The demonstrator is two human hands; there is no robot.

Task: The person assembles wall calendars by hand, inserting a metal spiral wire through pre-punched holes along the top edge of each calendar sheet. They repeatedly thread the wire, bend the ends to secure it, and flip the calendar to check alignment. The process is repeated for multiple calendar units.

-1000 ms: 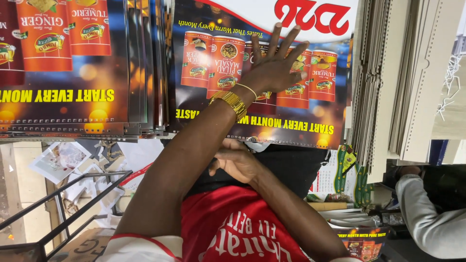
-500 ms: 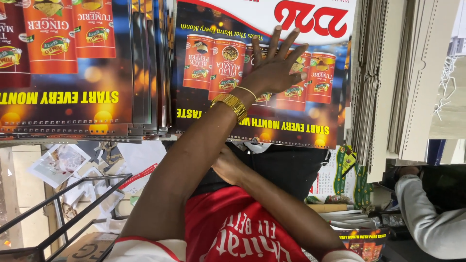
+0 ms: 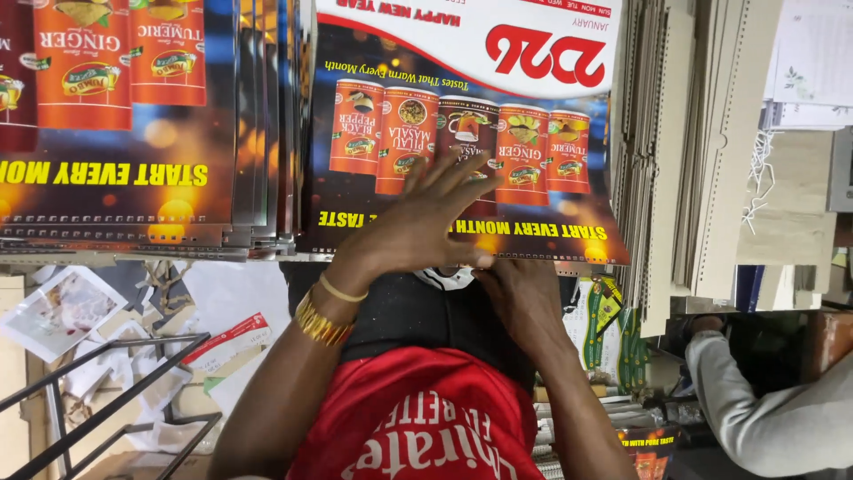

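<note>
Two stacks of printed calendar sheets lie before me on the worktop, and they fill most of the view. The sheet under my hands, the calendar sheet (image 3: 462,116), shows a row of orange spice cans on a dark ground with a white and red band at its far edge. Beside it lies the second stack (image 3: 115,133), with bigger pictures of the same kind of cans. On the other side, grey cardboard sheets (image 3: 702,151) stand on edge, close together.

My left hand (image 3: 426,218) lies flat on the calendar sheet with the fingers spread wide; it presses and grips nothing. On this wrist I wear a gold bracelet (image 3: 322,322). My right hand (image 3: 524,298) is at the near edge of the same sheet, just below the left one. Its fingers go under the edge, so I cannot tell if they grip it.

At the far side, another person's grey sleeve (image 3: 764,409) reaches in.
</note>
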